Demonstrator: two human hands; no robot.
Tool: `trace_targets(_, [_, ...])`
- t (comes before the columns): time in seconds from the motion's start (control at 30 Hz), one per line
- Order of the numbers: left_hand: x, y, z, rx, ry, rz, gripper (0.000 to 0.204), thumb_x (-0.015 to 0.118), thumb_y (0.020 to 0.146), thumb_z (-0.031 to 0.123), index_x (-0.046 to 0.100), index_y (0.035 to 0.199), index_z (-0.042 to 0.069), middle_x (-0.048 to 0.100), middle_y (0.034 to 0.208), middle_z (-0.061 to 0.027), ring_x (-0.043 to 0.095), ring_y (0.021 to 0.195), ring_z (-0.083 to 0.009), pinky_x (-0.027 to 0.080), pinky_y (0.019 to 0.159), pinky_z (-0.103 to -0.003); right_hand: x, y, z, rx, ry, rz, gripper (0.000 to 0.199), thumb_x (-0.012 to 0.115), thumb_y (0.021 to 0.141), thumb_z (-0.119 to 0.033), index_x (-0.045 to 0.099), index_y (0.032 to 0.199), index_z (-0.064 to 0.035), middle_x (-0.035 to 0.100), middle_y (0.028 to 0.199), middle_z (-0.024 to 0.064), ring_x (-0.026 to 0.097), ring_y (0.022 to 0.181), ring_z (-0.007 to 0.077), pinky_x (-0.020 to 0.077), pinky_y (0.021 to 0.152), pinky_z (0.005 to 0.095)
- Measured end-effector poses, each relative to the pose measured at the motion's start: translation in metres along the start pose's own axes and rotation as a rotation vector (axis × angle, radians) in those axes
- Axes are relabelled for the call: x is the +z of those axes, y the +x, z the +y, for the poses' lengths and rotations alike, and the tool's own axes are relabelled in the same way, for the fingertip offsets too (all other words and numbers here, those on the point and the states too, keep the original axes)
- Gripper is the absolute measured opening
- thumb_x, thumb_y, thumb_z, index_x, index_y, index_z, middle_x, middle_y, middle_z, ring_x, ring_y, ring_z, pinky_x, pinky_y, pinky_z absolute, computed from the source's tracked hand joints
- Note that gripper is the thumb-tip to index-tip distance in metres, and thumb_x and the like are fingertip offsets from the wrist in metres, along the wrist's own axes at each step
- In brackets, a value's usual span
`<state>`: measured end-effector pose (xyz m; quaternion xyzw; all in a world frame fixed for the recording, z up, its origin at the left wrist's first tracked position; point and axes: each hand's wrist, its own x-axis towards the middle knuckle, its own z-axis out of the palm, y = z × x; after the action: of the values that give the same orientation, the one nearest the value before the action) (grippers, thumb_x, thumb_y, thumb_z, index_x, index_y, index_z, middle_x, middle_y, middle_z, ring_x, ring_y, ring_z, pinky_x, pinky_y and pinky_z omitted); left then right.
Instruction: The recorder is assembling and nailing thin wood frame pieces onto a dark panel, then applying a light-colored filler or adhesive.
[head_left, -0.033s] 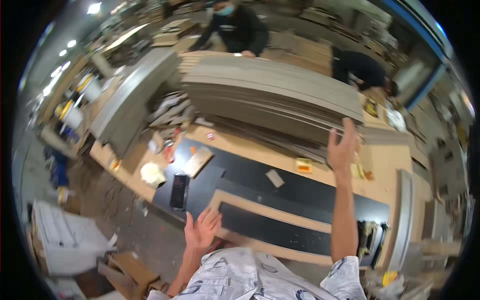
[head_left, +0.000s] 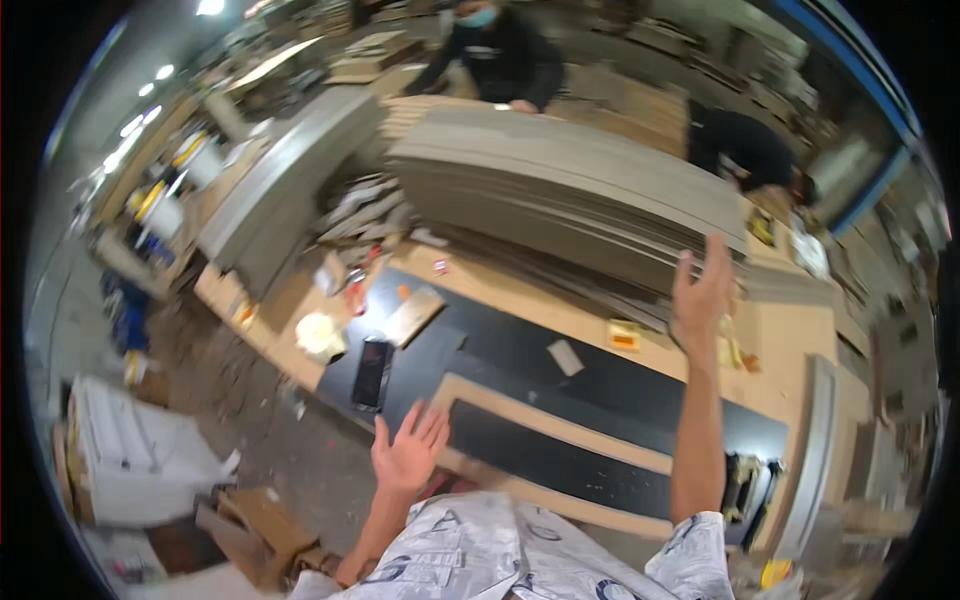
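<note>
My left hand (head_left: 408,450) is raised palm up with its fingers spread, holding nothing, just off the left end of a pale wooden frame (head_left: 560,424). That frame lies on a black board (head_left: 520,362) on the workbench. My right arm reaches forward, and my right hand (head_left: 703,298) is open, fingers pointing up. It is at the right end of a tall stack of grey-brown panels (head_left: 570,185); whether it touches them I cannot tell. A black phone (head_left: 372,374) lies on the board beyond my left hand.
A small wooden block (head_left: 414,317), a pale chip (head_left: 565,357) and a yellow-orange item (head_left: 624,336) lie on the bench. Another panel stack (head_left: 290,170) stands at the left. Two people work behind the stacks, one in a dark top (head_left: 500,60). Cardboard (head_left: 265,525) litters the floor.
The whole view has shifted, so the bench and stacks appear farther right. My left hand is slightly farther from the wooden frame's corner, its fingers more spread. My right hand stays by the stack.
</note>
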<state>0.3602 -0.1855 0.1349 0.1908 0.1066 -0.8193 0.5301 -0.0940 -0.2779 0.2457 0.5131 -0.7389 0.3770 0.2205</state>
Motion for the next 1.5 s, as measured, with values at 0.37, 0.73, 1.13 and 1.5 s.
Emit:
trace_targets(0.37, [0.229, 0.012, 0.006, 0.249, 0.140, -0.730, 0.080, 0.023, 0.096, 0.069, 0.015, 0.156, 0.016, 0.010, 0.161, -0.0182, 0.008, 0.150, -0.0294, 0.003, 0.121, -0.049, -0.051, -0.074, -0.244, 0.049, 1.033, -0.438, 0.038, 0.062, 0.092, -0.011, 0.053, 0.127, 0.0003, 0.069, 0.104, 0.0144, 0.066, 0.095, 0.0204, 0.0502, 0.087, 0.0320])
trace_targets(0.73, [0.220, 0.030, 0.069, 0.353, 0.302, -0.907, 0.091, 0.020, 0.093, 0.074, 0.003, 0.156, 0.010, 0.003, 0.161, -0.0211, 0.000, 0.151, -0.0279, -0.001, 0.120, -0.044, -0.038, -0.127, -0.353, -0.392, 0.705, -0.394, 0.072, 0.065, 0.091, -0.032, 0.037, 0.140, 0.0119, 0.048, 0.134, 0.0317, 0.055, 0.113, 0.0443, 0.0463, 0.092, 0.0467])
trace_targets(1.13, [0.185, 0.039, 0.145, 0.528, 0.889, -0.878, 0.097, 0.017, 0.090, 0.077, 0.008, 0.155, 0.005, 0.020, 0.157, -0.0262, 0.019, 0.146, -0.0345, 0.009, 0.118, -0.046, -0.004, -0.175, -0.419, -0.092, 0.740, -0.482, 0.041, 0.061, 0.091, -0.016, 0.054, 0.123, 0.0090, 0.059, 0.120, 0.0298, 0.063, 0.105, 0.0431, 0.0539, 0.083, 0.0402])
trace_targets(1.5, [0.176, 0.022, 0.181, 0.355, 1.140, -0.902, 0.105, 0.018, 0.087, 0.081, 0.035, 0.142, -0.006, 0.064, 0.115, -0.0249, 0.065, 0.102, -0.0322, 0.053, 0.088, -0.037, 0.015, -0.160, -0.448, 0.186, 0.847, -0.542, 0.015, 0.065, 0.089, -0.006, 0.061, 0.101, 0.0031, 0.066, 0.093, 0.0144, 0.066, 0.080, 0.0229, 0.0528, 0.072, 0.0309])
